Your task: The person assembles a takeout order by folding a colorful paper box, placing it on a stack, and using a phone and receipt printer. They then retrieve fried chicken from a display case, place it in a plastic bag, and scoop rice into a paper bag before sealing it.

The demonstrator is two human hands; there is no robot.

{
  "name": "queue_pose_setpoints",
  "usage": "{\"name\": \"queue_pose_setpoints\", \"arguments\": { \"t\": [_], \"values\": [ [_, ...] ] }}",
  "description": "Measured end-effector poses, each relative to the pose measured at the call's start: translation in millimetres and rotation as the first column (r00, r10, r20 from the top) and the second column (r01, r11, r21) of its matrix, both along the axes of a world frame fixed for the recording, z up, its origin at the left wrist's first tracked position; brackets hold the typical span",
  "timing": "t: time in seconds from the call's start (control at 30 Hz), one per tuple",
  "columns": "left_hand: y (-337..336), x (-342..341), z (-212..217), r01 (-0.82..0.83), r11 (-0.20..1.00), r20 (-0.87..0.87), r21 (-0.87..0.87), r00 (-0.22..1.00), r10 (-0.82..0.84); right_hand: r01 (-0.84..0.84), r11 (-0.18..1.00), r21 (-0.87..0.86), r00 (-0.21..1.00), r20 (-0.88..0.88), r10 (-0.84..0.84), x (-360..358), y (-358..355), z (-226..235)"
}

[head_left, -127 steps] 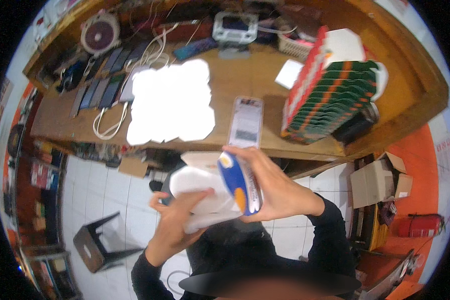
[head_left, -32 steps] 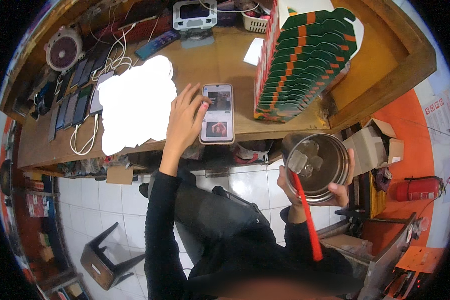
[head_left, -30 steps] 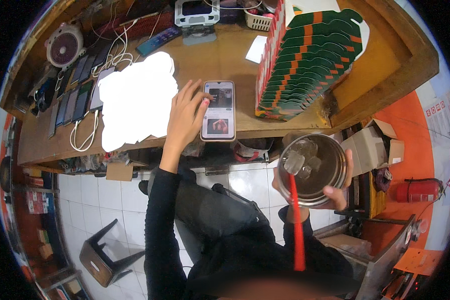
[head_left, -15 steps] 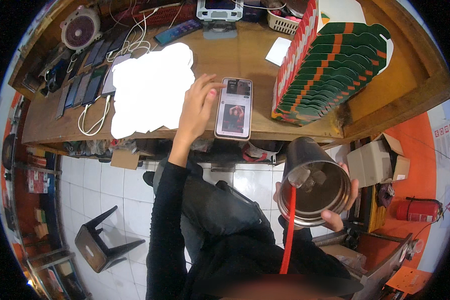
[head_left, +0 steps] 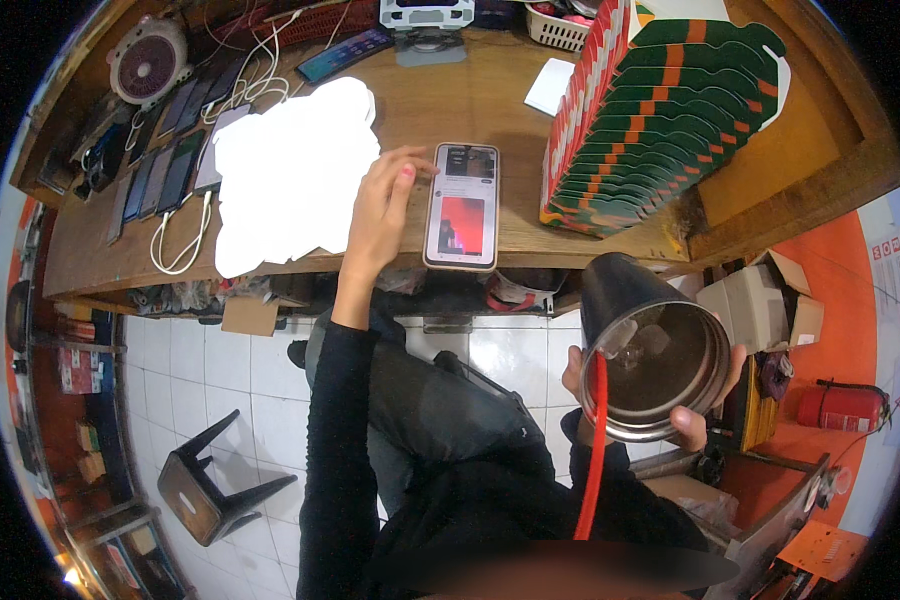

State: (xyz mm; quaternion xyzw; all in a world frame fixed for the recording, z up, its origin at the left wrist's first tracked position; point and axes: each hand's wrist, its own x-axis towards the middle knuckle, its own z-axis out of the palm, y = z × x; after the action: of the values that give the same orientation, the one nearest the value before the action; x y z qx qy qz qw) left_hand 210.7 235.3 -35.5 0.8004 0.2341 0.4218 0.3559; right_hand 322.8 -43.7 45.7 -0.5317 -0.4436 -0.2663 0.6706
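Observation:
My left hand [head_left: 378, 215] lies at the left edge of a smartphone [head_left: 462, 207] with its screen lit. The fingers are stretched out, their tips at the phone's upper left side. Low on the right, my right hand [head_left: 692, 425] is wrapped round a dark metal tumbler [head_left: 625, 290], tilted so that its wide mouth faces me. Inside the tumbler are a dark drink and a few ice cubes [head_left: 620, 338]. A red straw [head_left: 594, 450] leans out over the rim toward me. Part of the right hand is hidden behind the tumbler.
Several phones [head_left: 175, 175] with white cables lie on the wooden desk [head_left: 410, 110] at left, near a small fan [head_left: 148, 60]. A blank white patch [head_left: 290, 180] covers the desk's middle. Nested green-and-red cartons [head_left: 660, 130] stand at right. A dark stool [head_left: 210, 490] is on the tiled floor.
The tumbler has moved slightly right and up in my right hand. My left hand stays beside the phone, and the picture on its screen has turned mostly red.

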Motion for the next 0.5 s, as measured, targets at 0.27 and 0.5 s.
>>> {"name": "queue_pose_setpoints", "arguments": {
  "t": [0.27,0.5],
  "values": [
    [1.5,-3.3,-0.1,0.030,0.999,-0.047,-0.028,0.998,-0.031,0.003,1.000,0.002,1.000,-0.004,-0.003,1.8,2.1,-3.0],
    [-2.4,1.4,-2.1,-0.056,0.980,-0.217,0.192,0.971,0.099,0.006,1.000,-0.008,1.000,-0.004,-0.006,3.8,-0.1,-2.2]
  ]
}}
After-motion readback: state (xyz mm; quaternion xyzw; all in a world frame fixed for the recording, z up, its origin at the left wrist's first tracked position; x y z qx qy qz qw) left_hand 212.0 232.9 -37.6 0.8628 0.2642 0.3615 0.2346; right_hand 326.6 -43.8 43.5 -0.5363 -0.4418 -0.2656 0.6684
